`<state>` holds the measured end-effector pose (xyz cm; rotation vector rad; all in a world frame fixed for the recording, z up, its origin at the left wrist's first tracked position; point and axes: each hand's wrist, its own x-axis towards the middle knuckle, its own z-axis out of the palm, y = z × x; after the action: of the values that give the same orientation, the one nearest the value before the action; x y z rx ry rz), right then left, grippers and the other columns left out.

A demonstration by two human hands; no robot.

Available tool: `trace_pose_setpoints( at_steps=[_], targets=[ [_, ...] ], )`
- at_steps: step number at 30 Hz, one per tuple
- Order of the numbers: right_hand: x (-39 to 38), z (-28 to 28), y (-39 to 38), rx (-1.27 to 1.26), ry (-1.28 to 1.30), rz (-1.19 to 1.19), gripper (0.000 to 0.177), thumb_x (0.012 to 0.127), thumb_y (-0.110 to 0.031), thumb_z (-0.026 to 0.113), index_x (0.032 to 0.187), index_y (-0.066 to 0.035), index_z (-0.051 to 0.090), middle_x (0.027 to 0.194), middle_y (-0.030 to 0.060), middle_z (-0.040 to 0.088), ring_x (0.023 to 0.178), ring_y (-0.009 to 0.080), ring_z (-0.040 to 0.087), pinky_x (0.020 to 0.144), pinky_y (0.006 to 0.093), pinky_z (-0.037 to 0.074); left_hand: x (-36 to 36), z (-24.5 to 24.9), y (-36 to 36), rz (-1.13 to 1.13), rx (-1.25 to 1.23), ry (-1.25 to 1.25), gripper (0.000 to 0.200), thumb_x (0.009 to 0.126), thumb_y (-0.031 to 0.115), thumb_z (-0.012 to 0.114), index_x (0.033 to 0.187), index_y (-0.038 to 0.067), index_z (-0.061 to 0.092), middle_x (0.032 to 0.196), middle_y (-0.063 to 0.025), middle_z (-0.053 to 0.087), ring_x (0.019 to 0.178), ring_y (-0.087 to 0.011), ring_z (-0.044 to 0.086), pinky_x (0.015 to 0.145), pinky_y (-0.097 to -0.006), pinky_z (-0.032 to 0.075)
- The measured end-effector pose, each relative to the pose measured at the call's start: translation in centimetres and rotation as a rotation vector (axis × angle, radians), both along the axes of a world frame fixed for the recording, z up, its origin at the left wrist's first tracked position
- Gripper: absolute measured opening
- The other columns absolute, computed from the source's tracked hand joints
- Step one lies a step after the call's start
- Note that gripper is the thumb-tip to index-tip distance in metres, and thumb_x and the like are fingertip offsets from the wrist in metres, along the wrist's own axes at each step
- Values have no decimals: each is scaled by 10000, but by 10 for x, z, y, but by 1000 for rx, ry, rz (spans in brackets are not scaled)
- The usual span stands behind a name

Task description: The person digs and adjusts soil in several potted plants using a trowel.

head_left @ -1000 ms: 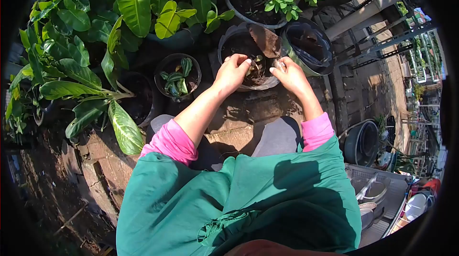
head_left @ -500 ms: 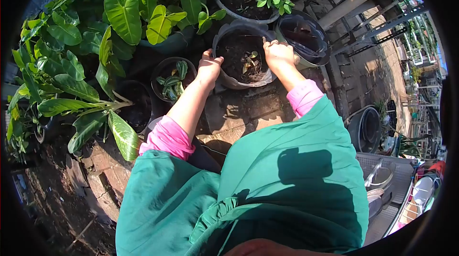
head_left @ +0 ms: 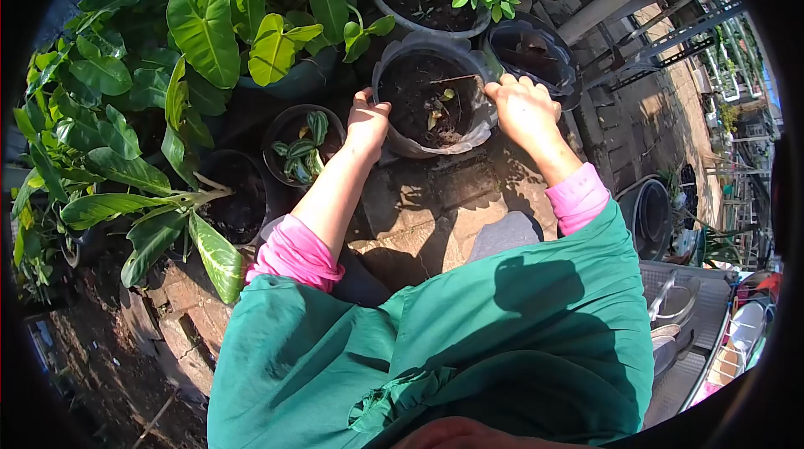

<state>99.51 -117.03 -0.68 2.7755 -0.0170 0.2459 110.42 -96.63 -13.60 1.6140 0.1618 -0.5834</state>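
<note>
A grey plastic flower pot [head_left: 481,129] with a wavy rim stands in front of me, holding dark soil [head_left: 404,93] and a small plant [head_left: 435,114] with a few yellowish-green leaves. My left hand [head_left: 368,124] is closed on the pot's left rim, thumb at the edge. At the right rim, my right hand [head_left: 528,114] is closed in a pinch around a thin brown stick [head_left: 456,78], which reaches leftward across the soil. The end inside my fingers is hidden.
A small pot with striped leaves [head_left: 300,147] sits left of the grey pot. Large leafy plants [head_left: 201,30] crowd the left. Behind are a dark pot [head_left: 536,59] and a round pot with a shrub [head_left: 419,13]. Paving bricks [head_left: 402,214] lie below.
My right hand has moved right and slightly toward me, away from the pot's inner edge, drawing the thin stick across the soil. My left hand stays on the rim.
</note>
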Motion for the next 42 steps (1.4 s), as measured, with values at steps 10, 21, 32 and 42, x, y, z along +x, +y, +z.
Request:
trace_pose_setpoints(
  at_steps=[10,21,32,42],
  targets=[
    [-4,-16,-14,162,51,-3,208,775,-108,564,928,-162,695,831,74,621,812,272,642,683,404,519,-4,22,6,-22,-76,85,533,888,114,572,1380,88,368,909,-21,544,728,-85,507,732,-289,479],
    [-19,20,-17,194,193,-132,373,663,-64,700,1024,-151,670,891,51,602,925,261,619,766,387,497,8,6,2,-43,49,39,377,867,2,481,1233,82,443,865,-36,578,669,-122,563,606,-276,504],
    [0,1,-28,253,195,-80,385,686,-117,743,1058,-139,643,920,77,594,911,280,610,761,397,492,16,6,-1,-25,85,6,278,890,6,470,1160,66,489,907,-38,587,720,-136,589,621,-291,542],
    [2,-10,-20,322,215,-156,399,692,-104,732,1079,-146,644,965,103,613,957,294,616,795,409,504,19,0,0,-46,100,-17,265,893,20,498,1155,62,487,934,-46,592,767,-153,605,641,-300,551]
  ],
)
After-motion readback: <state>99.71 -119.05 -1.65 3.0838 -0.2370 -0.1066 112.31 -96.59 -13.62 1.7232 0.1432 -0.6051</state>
